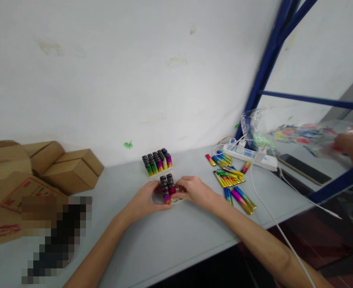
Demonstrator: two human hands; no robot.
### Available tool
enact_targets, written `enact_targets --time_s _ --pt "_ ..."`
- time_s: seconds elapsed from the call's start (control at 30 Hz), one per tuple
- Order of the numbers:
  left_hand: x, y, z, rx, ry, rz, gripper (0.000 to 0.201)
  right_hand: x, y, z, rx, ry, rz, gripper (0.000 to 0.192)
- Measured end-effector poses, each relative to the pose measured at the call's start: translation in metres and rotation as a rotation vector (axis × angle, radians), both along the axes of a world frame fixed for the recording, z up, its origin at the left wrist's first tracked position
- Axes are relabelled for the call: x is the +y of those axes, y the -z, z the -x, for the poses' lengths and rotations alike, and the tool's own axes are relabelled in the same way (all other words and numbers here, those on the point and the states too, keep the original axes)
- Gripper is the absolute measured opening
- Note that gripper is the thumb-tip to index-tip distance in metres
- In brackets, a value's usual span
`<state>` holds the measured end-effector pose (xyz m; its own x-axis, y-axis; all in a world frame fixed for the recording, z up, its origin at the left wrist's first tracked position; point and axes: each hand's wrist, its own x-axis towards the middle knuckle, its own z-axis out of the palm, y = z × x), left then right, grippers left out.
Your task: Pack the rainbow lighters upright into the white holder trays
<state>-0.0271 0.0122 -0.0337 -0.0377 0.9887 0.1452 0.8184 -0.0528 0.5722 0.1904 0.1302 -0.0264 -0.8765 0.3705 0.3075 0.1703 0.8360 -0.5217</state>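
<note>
Small block of upright multicoloured plastic lighters point(167, 188) on grey bench point(164, 240), clamped between left hand point(148, 199) and right hand point(194, 191); best squeezed evenly, kept level.

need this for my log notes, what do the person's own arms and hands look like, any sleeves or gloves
Both arms are bare up to the frame's edge: no sleeves in view. The left hand and right hand wear no gloves. No rings, watch or wristband can be made out at this size.
</note>
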Motion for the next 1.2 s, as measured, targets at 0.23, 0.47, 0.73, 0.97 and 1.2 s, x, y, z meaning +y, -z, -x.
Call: enact_targets --time_s 0.23,0.47,0.73,0.97,1.2 --pt "0.000 0.001 0.001 -0.021 -0.002 -0.012 0.054 0.041 -0.015 -0.031 -0.060 0.339 -0.039 0.016" --pt "0.000 -0.002 -0.001 -0.024 -0.004 -0.008 0.051 0.079 -0.026 -0.090 -0.347 0.644 -0.147 0.022" --pt "0.000 -0.003 -0.001 -0.009 -0.006 -0.011 0.050 0.083 -0.016 -0.098 -0.392 0.615 -0.144 0.014" --pt "0.000 -0.001 0.001 0.010 0.005 -0.030 0.051 0.065 -0.028 -0.074 0.260 0.313 0.182 0.026" --pt "-0.001 -0.001 0.001 -0.001 0.003 -0.023 0.056 0.025 -0.051 -0.030 0.418 -0.002 0.669 0.037"
